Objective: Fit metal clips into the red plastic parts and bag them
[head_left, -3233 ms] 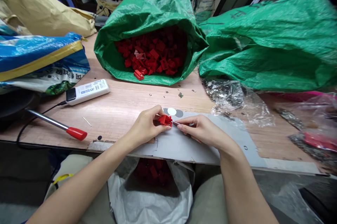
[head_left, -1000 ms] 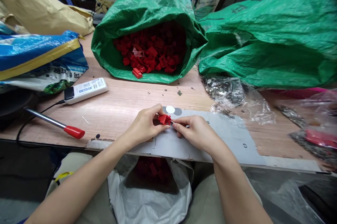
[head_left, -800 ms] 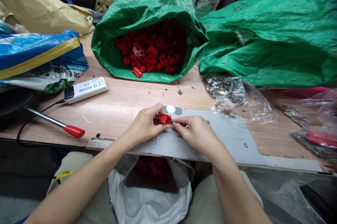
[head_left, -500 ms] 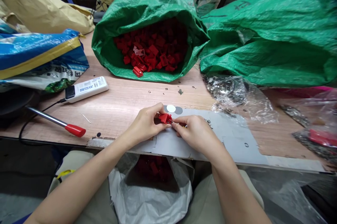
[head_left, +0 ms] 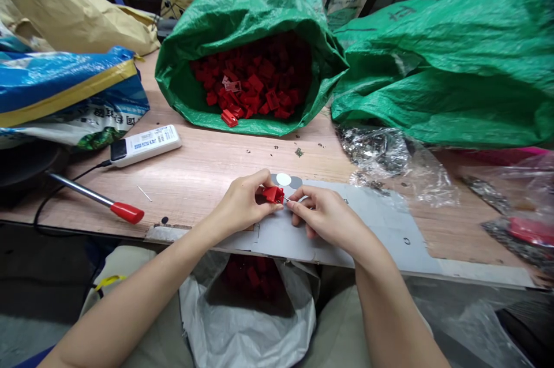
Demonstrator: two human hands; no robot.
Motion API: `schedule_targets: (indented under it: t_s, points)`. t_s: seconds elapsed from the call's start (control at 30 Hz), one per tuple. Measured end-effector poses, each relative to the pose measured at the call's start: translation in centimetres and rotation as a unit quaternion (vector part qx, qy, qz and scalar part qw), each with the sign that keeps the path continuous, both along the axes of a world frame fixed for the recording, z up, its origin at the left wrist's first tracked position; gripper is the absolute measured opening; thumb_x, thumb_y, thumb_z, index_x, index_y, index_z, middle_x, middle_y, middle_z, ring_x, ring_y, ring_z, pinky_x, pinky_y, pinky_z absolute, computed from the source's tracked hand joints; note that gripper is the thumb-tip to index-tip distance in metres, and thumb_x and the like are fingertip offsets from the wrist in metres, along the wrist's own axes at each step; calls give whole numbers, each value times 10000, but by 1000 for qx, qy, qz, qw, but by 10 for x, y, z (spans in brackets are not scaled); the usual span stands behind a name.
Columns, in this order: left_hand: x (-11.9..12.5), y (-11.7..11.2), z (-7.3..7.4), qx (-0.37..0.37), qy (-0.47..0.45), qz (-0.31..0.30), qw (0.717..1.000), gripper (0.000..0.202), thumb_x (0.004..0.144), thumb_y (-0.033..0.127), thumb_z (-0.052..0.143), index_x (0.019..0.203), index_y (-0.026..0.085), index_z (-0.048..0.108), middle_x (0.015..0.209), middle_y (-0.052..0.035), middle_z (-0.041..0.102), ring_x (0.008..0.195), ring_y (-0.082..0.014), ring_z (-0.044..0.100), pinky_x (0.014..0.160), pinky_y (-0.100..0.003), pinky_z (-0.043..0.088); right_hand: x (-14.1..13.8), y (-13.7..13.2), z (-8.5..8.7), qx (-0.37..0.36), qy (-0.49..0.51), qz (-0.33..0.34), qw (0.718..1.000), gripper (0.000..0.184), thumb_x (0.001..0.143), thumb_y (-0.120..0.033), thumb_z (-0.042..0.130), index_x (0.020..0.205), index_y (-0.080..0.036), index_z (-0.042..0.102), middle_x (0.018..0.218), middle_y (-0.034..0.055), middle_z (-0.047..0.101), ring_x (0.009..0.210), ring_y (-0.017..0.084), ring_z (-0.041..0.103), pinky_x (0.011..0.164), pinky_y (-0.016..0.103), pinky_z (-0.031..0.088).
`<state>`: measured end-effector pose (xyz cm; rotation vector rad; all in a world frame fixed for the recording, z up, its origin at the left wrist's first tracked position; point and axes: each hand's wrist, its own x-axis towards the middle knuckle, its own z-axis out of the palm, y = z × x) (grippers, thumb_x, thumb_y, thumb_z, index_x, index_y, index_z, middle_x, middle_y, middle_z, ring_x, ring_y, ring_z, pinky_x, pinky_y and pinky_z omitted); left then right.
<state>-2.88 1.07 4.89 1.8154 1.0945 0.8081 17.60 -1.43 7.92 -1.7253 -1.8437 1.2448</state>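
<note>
Between the thumb and fingers of my left hand is a small red plastic part, held just above the grey sheet on the bench. My right hand pinches a thin metal pin whose tip meets the right side of the red part. How far the pin goes into it cannot be made out. Behind the hands, a green woven sack lies with its mouth open, full of similar red parts. A pale sack with more red parts hangs open below the bench edge.
Clear plastic bags of small metal pieces lie on the right, before another green sack. A white device with a cable and a red-handled lever are on the left. The grey sheet covers the bench's front.
My right hand has shifted slightly right, away from the red part, and more of the pin shows. The left hand still holds the red part. The view has shifted a little.
</note>
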Motion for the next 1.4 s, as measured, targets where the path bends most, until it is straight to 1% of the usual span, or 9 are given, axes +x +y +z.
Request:
schedule_targets:
  t_s: [0.13,0.37,0.53,0.67,0.77,0.83,1.13,1.33,1.4]
  points:
    - [0,0,1,-3,-4,-2,1000,273,777,269,763,869,206,514,797,13,653,715,-148,628,650,-244,460,-1,1,-5,-6,3,-2,1000,183,931,-372,546,858,-216,608,662,-12,708,417,105,576,398,200,413]
    - [1,0,0,3,-18,-6,1000,276,773,249,770,850,204,509,787,20,659,698,-131,608,645,-232,446,-3,0,-2,1,-21,-8,1000,162,923,-334,538,849,-213,616,639,-11,697,400,100,563,393,193,402]
    - [1,0,0,-2,-26,-8,1000,277,772,245,769,851,202,507,799,14,672,703,-134,615,648,-233,446,-4,0,-2,8,-30,-5,999,171,926,-339,535,841,-215,617,649,-12,712,398,105,561,404,206,385]
    - [2,-1,1,8,-27,-11,1000,263,772,227,757,838,201,504,802,16,663,705,-130,606,643,-226,437,-11,0,4,25,-93,-12,995,151,923,-300,541,829,-221,629,636,-20,703,404,117,570,457,227,391]
    - [3,-2,2,27,-11,-12,1000,235,778,217,740,815,200,509,778,25,642,687,-121,577,621,-217,413,-17,-1,9,51,-146,-12,988,135,914,-239,551,821,-217,646,660,-10,712,420,122,563,506,245,382]
    - [3,-2,2,37,1,-10,999,227,779,221,735,811,201,512,760,30,625,668,-116,555,606,-214,399,-20,-2,13,58,-163,-12,985,135,909,-215,558,816,-214,656,669,-4,713,441,129,559,531,255,373]
    - [3,0,3,16,2,-17,1000,243,767,233,736,825,205,502,776,16,642,693,-138,594,618,-227,432,-24,-2,13,86,-173,-9,981,128,879,-154,600,789,-205,676,704,16,702,630,170,595,609,261,341]
    - [4,-1,4,17,-10,-26,999,233,782,241,725,822,203,499,827,-3,665,754,-154,626,667,-241,467,-25,-3,11,103,-179,-5,978,122,877,-153,594,793,-201,669,702,27,697,646,177,600,614,266,345]
    - [4,-1,4,19,-8,-22,1000,240,783,253,732,823,201,501,823,-2,662,738,-146,617,657,-237,462,-24,-3,10,108,-175,-3,979,126,872,-152,587,786,-204,664,676,26,689,641,179,610,611,266,358]
